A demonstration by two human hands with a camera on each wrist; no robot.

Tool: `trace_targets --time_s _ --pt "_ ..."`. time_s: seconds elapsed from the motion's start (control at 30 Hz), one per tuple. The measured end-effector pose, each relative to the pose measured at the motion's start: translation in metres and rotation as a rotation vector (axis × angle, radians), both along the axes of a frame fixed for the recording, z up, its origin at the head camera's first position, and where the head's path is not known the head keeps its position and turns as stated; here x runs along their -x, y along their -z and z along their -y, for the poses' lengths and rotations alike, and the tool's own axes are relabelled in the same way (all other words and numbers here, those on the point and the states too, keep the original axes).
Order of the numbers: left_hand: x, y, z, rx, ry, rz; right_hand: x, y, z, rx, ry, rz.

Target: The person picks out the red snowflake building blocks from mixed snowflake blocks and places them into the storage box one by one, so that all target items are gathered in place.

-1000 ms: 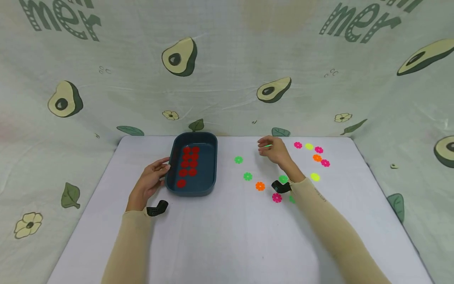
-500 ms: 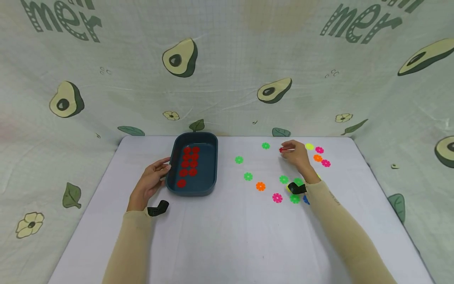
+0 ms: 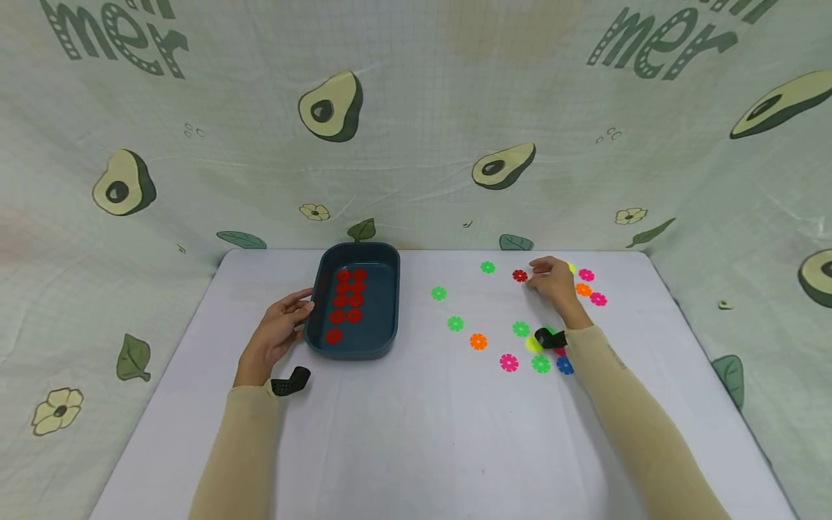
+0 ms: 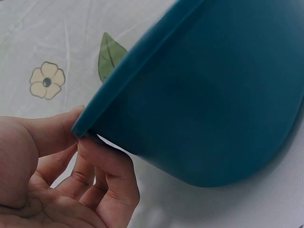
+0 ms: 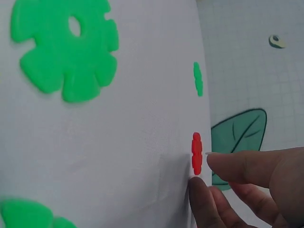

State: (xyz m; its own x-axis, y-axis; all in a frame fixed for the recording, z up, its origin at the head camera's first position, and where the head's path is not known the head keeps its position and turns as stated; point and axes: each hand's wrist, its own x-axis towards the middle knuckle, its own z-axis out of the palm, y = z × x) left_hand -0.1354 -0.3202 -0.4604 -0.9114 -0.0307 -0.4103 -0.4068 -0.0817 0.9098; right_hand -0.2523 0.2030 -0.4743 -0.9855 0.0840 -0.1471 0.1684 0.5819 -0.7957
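A dark blue rectangular tray (image 3: 385, 339) stands on the table, holding several red notched discs (image 3: 354, 315). At its left side my left hand (image 3: 276, 328) pinches the rim between thumb and fingers. In the left wrist view the tray wall (image 4: 199, 109) fills much of the picture, gripped at a corner of its rim. Farther right, a single red notched disc (image 3: 520, 275) lies on the table. My right hand (image 3: 552, 283) is just right of this disc, its fingertips close to the edge but with no grip visible. In the right wrist view the fingers (image 5: 237, 166) are beside the red disc (image 5: 196, 154).
Loose green discs (image 3: 456, 323), orange discs (image 3: 478, 341), pink discs (image 3: 509, 362), yellow discs (image 3: 534, 344) and a blue disc (image 3: 565, 364) lie across the right half of the white table (image 3: 390, 433). Behind it hangs a printed cloth (image 3: 416, 144).
My right hand has moved right from near the far green disc to the red disc, then slightly farther right, uncovering that disc. The left hand and tray have stayed in place.
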Motion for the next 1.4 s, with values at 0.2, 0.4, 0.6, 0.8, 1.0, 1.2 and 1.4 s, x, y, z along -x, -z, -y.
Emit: trace_targets --time_s 0.2,0.4,0.6,0.8,1.0,1.2,1.4 --pt "-0.001 -0.001 -0.001 0.010 -0.003 0.001 0.008 0.002 0.003 -0.012 -0.008 0.033" --pt "-0.002 -0.002 -0.001 0.005 -0.009 -0.005 0.016 0.002 0.009 -0.066 -0.027 0.037" --pt "-0.002 -0.002 -0.002 0.006 -0.012 -0.002 0.022 0.004 0.016 -0.113 -0.018 0.001" --pt "-0.002 -0.001 -0.001 0.008 0.006 -0.011 0.024 0.007 0.017 -0.117 -0.008 0.027" --pt "0.000 0.000 0.001 -0.004 0.015 -0.011 0.023 0.006 0.017 -0.128 -0.018 0.039" --pt "0.000 0.001 0.001 -0.011 0.012 -0.012 0.020 0.004 0.016 -0.133 -0.039 0.043" --pt "0.000 0.003 0.002 -0.006 0.009 -0.010 0.018 0.007 0.014 -0.131 -0.051 0.039"
